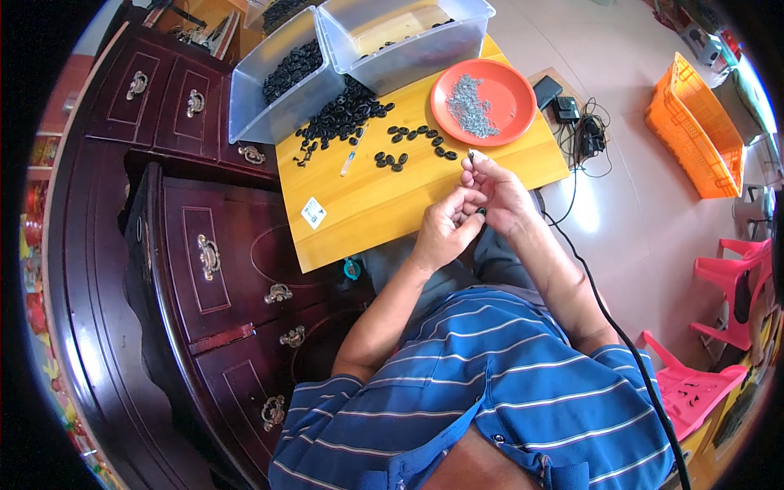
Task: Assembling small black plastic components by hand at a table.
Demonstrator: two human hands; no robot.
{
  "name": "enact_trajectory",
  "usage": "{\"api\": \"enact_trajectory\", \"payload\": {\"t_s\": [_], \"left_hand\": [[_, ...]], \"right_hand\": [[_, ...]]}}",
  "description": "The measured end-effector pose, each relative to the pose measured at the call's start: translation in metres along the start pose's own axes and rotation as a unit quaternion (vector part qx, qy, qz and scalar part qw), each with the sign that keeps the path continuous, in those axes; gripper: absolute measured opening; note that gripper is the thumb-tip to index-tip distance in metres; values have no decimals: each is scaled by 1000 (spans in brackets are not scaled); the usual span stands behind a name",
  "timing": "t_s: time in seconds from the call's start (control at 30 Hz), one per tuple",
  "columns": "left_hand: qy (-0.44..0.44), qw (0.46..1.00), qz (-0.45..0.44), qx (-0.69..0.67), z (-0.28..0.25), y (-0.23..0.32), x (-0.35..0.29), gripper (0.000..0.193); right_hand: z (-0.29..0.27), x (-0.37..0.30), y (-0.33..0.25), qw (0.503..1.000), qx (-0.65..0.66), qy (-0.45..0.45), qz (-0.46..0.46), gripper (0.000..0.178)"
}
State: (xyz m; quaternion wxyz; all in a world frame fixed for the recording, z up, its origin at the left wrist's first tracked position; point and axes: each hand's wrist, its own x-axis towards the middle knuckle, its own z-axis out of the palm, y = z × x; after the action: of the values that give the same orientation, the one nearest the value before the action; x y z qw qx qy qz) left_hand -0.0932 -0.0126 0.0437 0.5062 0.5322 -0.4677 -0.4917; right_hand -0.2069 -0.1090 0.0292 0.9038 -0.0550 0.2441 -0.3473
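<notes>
My left hand (445, 227) is closed over the near edge of the table, with a small black oval piece (481, 211) between its thumb and fingers. Beside it, my right hand (505, 194) pinches something tiny and dark at its fingertips, too small to name. Several black oval pieces (398, 159) lie loose on the yellow table (359, 220) beyond my hands. A red-orange plate (520, 114) holding a pile of small silver metal pieces (471, 108) sits just past my right hand.
Two clear plastic bins (408, 61) stand at the back, black pieces heaped (347, 110) before them. A thin clear tube (349, 159) and white card (313, 212) lie on the table. Dark drawers (208, 253) border the left; an orange crate (694, 131), pink chair (723, 269) and black cable (600, 302) are rightward.
</notes>
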Motion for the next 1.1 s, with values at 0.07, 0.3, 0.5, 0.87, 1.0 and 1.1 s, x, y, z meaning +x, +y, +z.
{"api": "enact_trajectory", "payload": {"t_s": [0.07,0.3,0.5,0.87,1.0,1.1], "left_hand": [[-23,1000,-3,20,-1,3,-3,21],[-15,999,6,40,-9,-2,-2,28],[61,992,62,88,-30,3,1,28],[95,994,47,-21,-44,-3,6,24],[101,994,35,-32,-44,-6,7,25],[105,993,35,-30,-45,-9,7,26]], "right_hand": [[0,2,-2,1000,-5,-3,-4,15],[0,2,1,997,-57,-2,-51,15],[-4,-6,-2,952,-260,34,-158,16],[-18,-5,3,876,-437,-38,-199,15],[-18,-4,6,878,-438,-52,-184,15],[-16,-5,6,877,-445,-50,-173,15]]}}
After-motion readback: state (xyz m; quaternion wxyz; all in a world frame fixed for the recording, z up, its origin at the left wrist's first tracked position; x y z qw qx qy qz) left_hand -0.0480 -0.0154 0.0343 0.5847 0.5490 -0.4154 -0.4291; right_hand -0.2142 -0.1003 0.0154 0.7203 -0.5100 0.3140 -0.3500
